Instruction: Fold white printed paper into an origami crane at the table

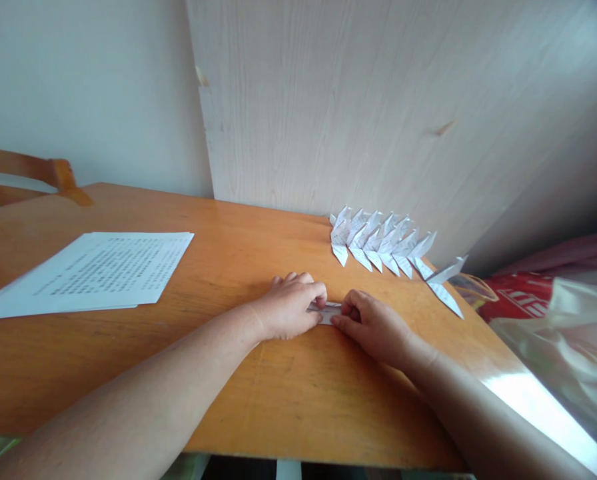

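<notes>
Between my two hands, low over the middle of the wooden table [288, 393], is a small strip of folded paper [329, 313], whitish with faint marks. My left hand [293, 303] pinches its left end between thumb and curled fingers. At the right end, my right hand [371, 323] grips it in the same way, thumb toward me. The fingers cover both ends, so only the short middle stretch of the paper shows.
Folded paper pieces [378, 243] with pointed tips stand in rows at the back right. One more folded piece [446, 283] lies nearer the right edge. A stack of printed sheets [113, 270] rests at left. Bags [523, 297] sit beyond the right edge; a chair [28, 170] stands far left.
</notes>
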The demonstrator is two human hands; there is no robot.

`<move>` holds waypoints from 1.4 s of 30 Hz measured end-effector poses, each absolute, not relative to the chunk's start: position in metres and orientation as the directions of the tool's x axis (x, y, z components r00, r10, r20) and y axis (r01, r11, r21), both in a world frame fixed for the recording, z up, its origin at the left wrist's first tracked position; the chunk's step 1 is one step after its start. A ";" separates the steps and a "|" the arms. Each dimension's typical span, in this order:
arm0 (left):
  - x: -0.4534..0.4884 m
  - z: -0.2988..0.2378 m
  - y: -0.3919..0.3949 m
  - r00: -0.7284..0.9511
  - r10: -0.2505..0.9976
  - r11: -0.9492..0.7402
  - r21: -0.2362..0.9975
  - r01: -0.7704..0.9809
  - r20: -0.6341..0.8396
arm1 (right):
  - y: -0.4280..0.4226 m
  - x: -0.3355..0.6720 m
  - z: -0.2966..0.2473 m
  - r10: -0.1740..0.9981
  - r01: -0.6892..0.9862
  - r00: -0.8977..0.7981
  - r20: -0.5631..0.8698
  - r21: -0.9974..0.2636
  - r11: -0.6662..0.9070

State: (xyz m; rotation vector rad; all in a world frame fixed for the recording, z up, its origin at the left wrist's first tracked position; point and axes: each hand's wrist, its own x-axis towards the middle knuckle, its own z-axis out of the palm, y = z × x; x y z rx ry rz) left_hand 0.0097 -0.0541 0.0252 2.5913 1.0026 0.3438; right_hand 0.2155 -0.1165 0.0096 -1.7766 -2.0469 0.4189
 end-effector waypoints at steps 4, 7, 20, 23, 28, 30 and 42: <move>0.010 0.027 -0.054 0.743 0.656 -0.720 0.402 0.565 0.130 | -0.117 0.218 0.013 0.997 0.911 -0.041 0.063 -0.408 0.063; 0.009 0.027 -0.054 0.775 0.619 -0.752 0.379 0.539 0.127 | -0.117 0.219 0.016 0.998 0.917 -0.032 0.059 -0.394 0.052; 0.009 0.024 -0.049 0.786 0.617 -0.735 0.384 0.559 0.037 | -0.118 0.238 0.016 0.999 0.920 -0.045 -0.028 -0.391 0.031; 0.008 0.024 -0.049 0.788 0.615 -0.737 0.381 0.559 0.034 | -0.118 0.241 0.017 0.998 0.915 -0.054 -0.042 -0.401 0.032; 0.007 0.024 -0.048 0.791 0.611 -0.739 0.377 0.558 0.029 | -0.119 0.242 0.023 0.995 0.912 -0.063 -0.076 -0.410 0.026; 0.007 0.024 -0.047 0.793 0.609 -0.741 0.375 0.557 0.025 | -0.120 0.241 0.027 0.994 0.910 -0.065 -0.093 -0.414 0.021; 0.008 0.022 -0.046 0.786 0.617 -0.730 0.400 0.554 0.038 | -0.125 0.257 0.030 0.997 0.891 -0.046 -0.068 -0.453 0.010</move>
